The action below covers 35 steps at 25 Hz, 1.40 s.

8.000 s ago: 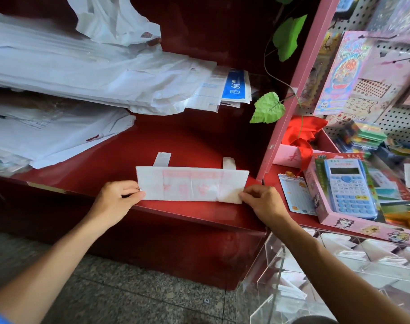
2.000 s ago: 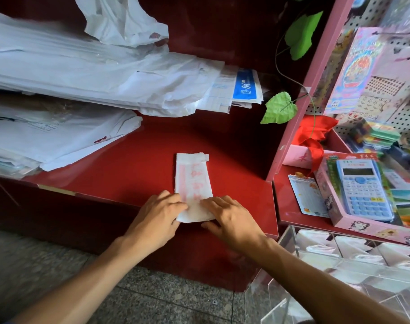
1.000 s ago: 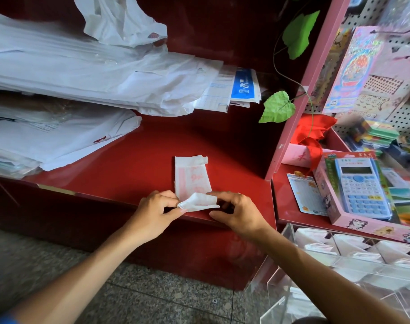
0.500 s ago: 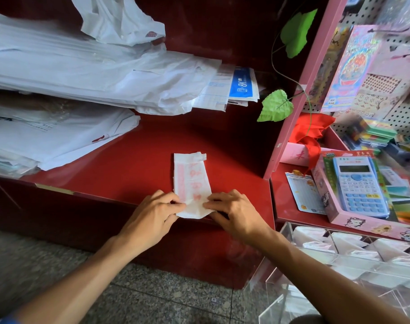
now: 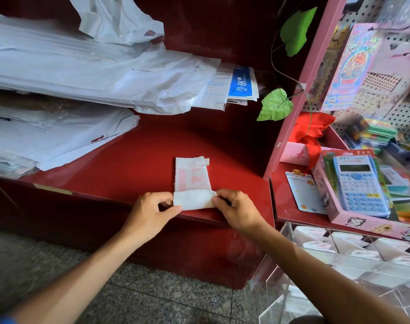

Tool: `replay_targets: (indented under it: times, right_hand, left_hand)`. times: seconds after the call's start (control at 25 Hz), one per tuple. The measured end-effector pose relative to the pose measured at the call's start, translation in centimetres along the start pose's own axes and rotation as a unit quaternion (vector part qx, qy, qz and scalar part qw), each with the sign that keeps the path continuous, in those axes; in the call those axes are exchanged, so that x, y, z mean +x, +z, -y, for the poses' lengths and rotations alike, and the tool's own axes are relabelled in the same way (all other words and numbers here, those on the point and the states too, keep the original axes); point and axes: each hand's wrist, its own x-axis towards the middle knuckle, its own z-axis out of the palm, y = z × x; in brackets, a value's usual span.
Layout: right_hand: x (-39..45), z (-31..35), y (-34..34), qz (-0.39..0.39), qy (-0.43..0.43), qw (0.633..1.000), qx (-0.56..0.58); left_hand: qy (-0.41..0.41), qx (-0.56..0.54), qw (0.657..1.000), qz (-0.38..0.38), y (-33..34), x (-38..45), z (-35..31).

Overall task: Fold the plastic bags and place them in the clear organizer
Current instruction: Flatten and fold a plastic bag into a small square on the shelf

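Landmark: red shelf [image 5: 152,160]. Bag pile [image 5: 82,73] stacked at its back left, plenty unfolded. Clear organizer [image 5: 339,265] below its right front corner, folded white bags already in the compartments I can see.

Bag [image 5: 192,176] lies as a narrow strip at the shelf's front edge, long axis running away from the person.

Change: half a second ago the strip lay flat with both hands pressing its near end. Now that near end is turned up and over onto the strip, making a short white flap across its width. A second ago a similar flap was up, then flattened, so this looks like a redo or a rolling fold. My read: end-over-end fold is just starting, several turns left before it fits a compartment.

Grip:
- Left hand [image 5: 152,211] at the flap's left edge, thumb and fingers closed on it in a pinch.
- Right hand [image 5: 236,206] at the flap's right edge, fingers curled, pinching that corner.

Both clamped on the bag, nothing else held.
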Motion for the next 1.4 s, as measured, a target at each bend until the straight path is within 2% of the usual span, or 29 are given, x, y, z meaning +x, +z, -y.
replay_targets:
  times: [0.32, 0.56, 0.8, 0.96, 1.08, 1.24, 1.32, 1.4]
  right_hand:
    - [1.2, 1.0, 0.8, -0.033, 0.067, 0.994, -0.082]
    - [1.2, 1.8, 1.0, -0.060, 0.092, 0.991, -0.082]
    - [0.4, 1.6, 1.1, -0.034, -0.014, 0.967, -0.253]
    - [-0.2, 0.8, 0.7, 0.022, -0.117, 0.930, -0.347]
    - [-0.7, 0.1, 0.3, 0.015, -0.128, 0.932, -0.338]
    - [-1.3, -0.2, -0.5, 0.071, -0.106, 0.937, -0.325]
    - [-1.3, -0.1, -0.5, 0.056, -0.093, 0.957, -0.268]
    - [-1.2, -0.1, -0.6, 0.011, -0.069, 0.986, -0.154]
  left_hand:
    - [-0.105, -0.016, 0.993, -0.044, 1.0, 0.7, -1.0]
    - [-0.101, 0.054, 0.991, -0.070, 1.6, 0.8, -1.5]
    - [-0.030, 0.135, 0.988, -0.063, 2.0, 0.5, -1.1]
    - [0.153, 0.232, 0.960, -0.042, 2.1, 0.4, 0.5]
    - [0.147, 0.242, 0.959, 0.024, 1.9, 0.1, 0.8]
    - [0.176, 0.211, 0.961, 0.003, 1.5, 0.1, 1.4]
    - [0.159, 0.162, 0.974, -0.005, 1.2, 0.3, 1.2]
    - [0.107, 0.110, 0.988, -0.019, 0.8, 0.0, 0.4]
